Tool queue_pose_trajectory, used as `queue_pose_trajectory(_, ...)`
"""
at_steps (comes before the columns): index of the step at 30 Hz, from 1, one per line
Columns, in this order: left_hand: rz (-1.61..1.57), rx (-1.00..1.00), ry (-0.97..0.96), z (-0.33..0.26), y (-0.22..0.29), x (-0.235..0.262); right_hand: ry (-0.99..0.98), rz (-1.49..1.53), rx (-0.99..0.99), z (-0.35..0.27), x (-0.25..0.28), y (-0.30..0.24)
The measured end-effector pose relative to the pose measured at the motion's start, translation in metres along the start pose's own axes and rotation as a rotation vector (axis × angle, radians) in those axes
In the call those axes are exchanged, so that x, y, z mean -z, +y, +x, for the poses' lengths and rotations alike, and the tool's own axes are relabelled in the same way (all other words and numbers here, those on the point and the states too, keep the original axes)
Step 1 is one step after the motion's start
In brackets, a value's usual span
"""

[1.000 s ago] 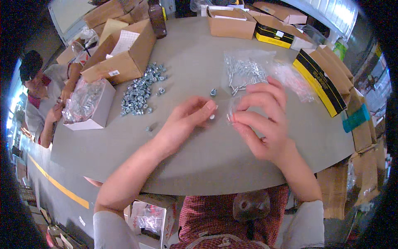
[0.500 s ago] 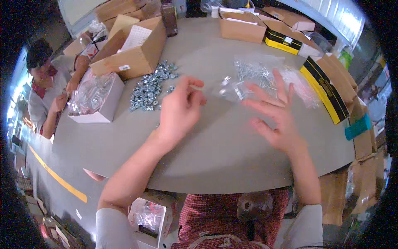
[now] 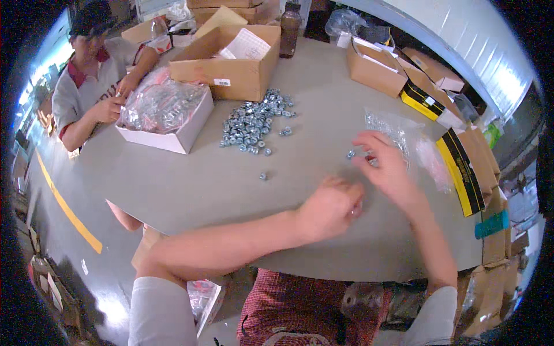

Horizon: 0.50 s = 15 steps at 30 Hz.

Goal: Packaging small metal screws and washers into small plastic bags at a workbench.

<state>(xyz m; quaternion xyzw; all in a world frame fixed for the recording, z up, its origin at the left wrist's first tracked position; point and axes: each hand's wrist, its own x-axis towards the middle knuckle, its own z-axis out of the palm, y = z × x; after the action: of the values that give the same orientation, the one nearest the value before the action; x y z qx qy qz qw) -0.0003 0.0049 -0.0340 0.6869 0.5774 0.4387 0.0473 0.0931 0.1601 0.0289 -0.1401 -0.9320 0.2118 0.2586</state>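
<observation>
My left hand [image 3: 332, 209] is closed just above the tabletop near its front edge. A small shiny bit shows at its fingertips, too small to name. Farther right, my right hand [image 3: 385, 167] curls its fingers and thumb by a clear plastic bag of silver screws [image 3: 398, 130]. Metal glints between those fingers, but what they hold I cannot make out. Beside the right fingertips lies a small metal nut [image 3: 351, 154]. A heap of silver nuts [image 3: 251, 124] sits left of centre, and a single nut [image 3: 263, 176] lies apart on the near side.
Left of the heap stands a white box [image 3: 190, 130] of filled plastic bags, with a cardboard box [image 3: 236, 78] behind it. A co-worker [image 3: 86, 86] sits at the far left. Clear bags with pink [image 3: 433, 164] and a black-yellow carton [image 3: 461, 173] line the right side.
The view has turned, so the table contents appear farther right. My left hand has come across toward the right hand and closed. My right hand's spread fingers have curled in beside the screw bag.
</observation>
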Motion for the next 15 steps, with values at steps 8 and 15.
queue_pose_trajectory(8,-0.015,-0.17,-0.161,-0.002,0.008,0.003,-0.507,-0.628,-0.01,0.064,-0.047,-0.009)
queue_pose_trajectory(15,-0.049,-0.141,-0.196,-0.009,0.011,-0.007,-0.493,0.065,0.269,0.08,-0.09,-0.064)
